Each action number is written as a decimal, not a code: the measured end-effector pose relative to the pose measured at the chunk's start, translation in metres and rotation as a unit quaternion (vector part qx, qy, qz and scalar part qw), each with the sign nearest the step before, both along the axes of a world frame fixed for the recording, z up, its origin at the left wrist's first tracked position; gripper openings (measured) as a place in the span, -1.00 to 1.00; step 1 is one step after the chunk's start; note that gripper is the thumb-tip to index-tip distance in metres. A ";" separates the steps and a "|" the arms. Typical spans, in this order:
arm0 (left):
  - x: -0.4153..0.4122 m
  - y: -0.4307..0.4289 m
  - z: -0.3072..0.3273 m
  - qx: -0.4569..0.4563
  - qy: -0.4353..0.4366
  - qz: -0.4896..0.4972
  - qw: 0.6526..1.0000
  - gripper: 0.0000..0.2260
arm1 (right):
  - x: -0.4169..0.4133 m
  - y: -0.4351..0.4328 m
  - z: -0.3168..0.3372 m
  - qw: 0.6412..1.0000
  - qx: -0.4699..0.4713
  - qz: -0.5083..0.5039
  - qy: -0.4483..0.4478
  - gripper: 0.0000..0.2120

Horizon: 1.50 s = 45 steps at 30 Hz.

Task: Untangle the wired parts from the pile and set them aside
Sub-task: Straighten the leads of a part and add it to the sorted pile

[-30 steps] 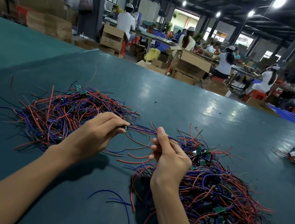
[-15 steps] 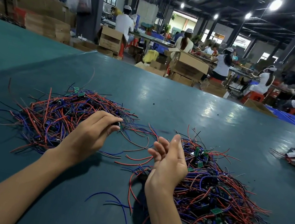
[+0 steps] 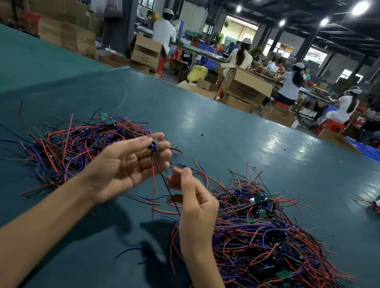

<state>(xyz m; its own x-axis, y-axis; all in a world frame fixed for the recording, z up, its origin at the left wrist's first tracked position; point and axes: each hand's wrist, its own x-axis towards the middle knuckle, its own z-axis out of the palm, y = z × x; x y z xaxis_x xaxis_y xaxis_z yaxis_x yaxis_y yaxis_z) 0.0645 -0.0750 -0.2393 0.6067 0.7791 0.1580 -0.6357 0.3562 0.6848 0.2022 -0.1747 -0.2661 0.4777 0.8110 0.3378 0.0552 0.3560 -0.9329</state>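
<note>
A: where's the wired part (image 3: 153,147) at?

B: left grip (image 3: 126,171) pinches it in its fingertips, palm up, over the counter (image 3: 233,151) between left pile (image 3: 70,146) and right pile (image 3: 269,235). its wires (image 3: 162,179) run down-right to the right grip (image 3: 195,202), fingers curled, too blurry to tell if it's holding.

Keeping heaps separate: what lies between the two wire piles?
Head view: left hand pinching a small blue wired part, right hand, stray red wires on teal tabletop.
</note>
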 end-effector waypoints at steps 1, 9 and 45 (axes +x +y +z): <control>0.002 -0.001 -0.001 0.044 0.034 0.006 0.998 -0.70 | 0.000 0.000 0.000 1.000 -0.014 0.019 -0.019 -0.72; 0.009 -0.003 -0.011 0.132 0.124 -0.001 0.983 -0.67 | -0.002 -0.002 0.005 0.982 -0.092 0.164 0.009 -0.75; 0.001 0.002 -0.015 -0.057 -0.037 -0.162 0.984 -0.61 | 0.003 0.008 -0.021 0.979 -0.113 -0.066 0.154 -0.34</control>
<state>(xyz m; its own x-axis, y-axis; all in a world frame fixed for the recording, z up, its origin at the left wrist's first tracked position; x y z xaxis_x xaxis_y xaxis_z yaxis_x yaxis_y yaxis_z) 0.0654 -0.0730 -0.2540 0.8162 0.5620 0.1342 -0.5232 0.6204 0.5843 0.2055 -0.1668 -0.2868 0.6352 0.7721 -0.0199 -0.2095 0.1474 -0.9667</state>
